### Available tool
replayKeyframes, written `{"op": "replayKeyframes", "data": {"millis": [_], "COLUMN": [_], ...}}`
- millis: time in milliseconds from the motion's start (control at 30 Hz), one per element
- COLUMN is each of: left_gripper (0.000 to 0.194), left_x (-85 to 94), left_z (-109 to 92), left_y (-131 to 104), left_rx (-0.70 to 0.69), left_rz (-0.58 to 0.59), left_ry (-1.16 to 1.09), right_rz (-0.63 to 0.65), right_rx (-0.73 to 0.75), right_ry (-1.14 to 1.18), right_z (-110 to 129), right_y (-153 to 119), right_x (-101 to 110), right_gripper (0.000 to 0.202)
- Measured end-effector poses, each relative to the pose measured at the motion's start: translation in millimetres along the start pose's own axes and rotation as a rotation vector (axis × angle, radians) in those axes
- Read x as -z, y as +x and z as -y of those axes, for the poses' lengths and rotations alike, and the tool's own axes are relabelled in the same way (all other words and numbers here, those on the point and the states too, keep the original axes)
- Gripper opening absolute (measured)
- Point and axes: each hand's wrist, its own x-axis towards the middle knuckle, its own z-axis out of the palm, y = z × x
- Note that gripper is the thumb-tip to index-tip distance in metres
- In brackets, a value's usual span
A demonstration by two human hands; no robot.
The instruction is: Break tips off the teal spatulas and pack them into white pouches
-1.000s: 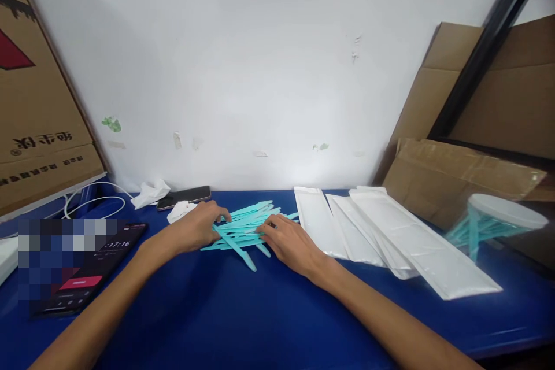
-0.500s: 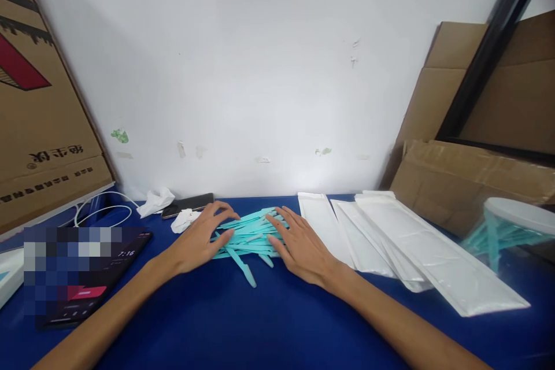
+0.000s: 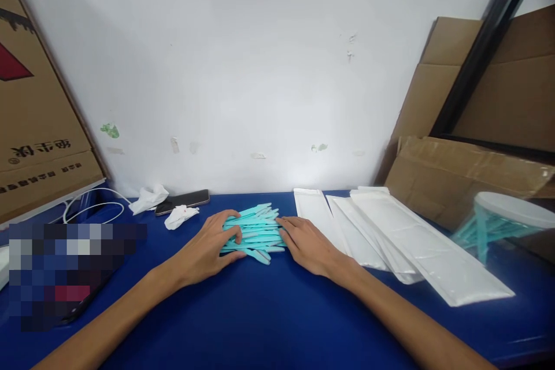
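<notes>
Teal sticks [image 3: 255,230] lie bunched between left hand [image 3: 211,245] and right hand [image 3: 309,244].

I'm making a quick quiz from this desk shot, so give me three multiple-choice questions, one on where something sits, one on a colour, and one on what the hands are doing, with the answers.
1. Where do the white pouches lie relative to the pile of plastic sticks?
A. To its right
B. To its left
C. Under it

2. What colour are the plastic sticks?
A. Red
B. Teal
C. Yellow

3. How are the hands placed on the pile?
A. Both raised well above it
B. Only one touches it
C. The left hand and the right hand press against its two sides

Answers: 1 A, the pouches fan out on the blue table to the right of the right hand. 2 B, the sticks are plainly teal against the blue top. 3 C, each open hand rests on the table with its fingers against one side of the pile.
</notes>
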Motion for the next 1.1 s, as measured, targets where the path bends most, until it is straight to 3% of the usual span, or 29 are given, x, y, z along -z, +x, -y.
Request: {"op": "replayKeyframes", "data": {"millis": [100,267,400,500,833,1100], "left_gripper": [0.033,0.071,0.067,0.063,0.049,0.041], "left_x": [-3.0,-7.4,-15.6,-18.6,-19.4,-13.5], "left_z": [-3,-6,-1,1,-2,-10], "left_y": [0,-1,-4,-4,1,2], "left_rx": [-0.003,-0.08,-0.051,-0.042,-0.081,-0.121], "left_rz": [-0.045,-0.033,0.042,0.029,-0.053,-0.076], "left_ry": [0.007,0.121,0.138,0.149,0.134,0.142], "right_rz": [0.036,0.093,0.086,0.062,-0.044,-0.085], "right_rx": [0.044,0.142,0.128,0.131,0.145,0.153], "right_ry": [0.01,0.044,0.035,-0.017,0.01,0.06], "right_z": [11,21,17,9,1,1], "right_y": [-4,-7,-9,-8,3,3], "right_x": [-3,-4,4,6,2,7], "right_gripper": [0.049,0.053,0.065,0.073,0.031,0.025]}}
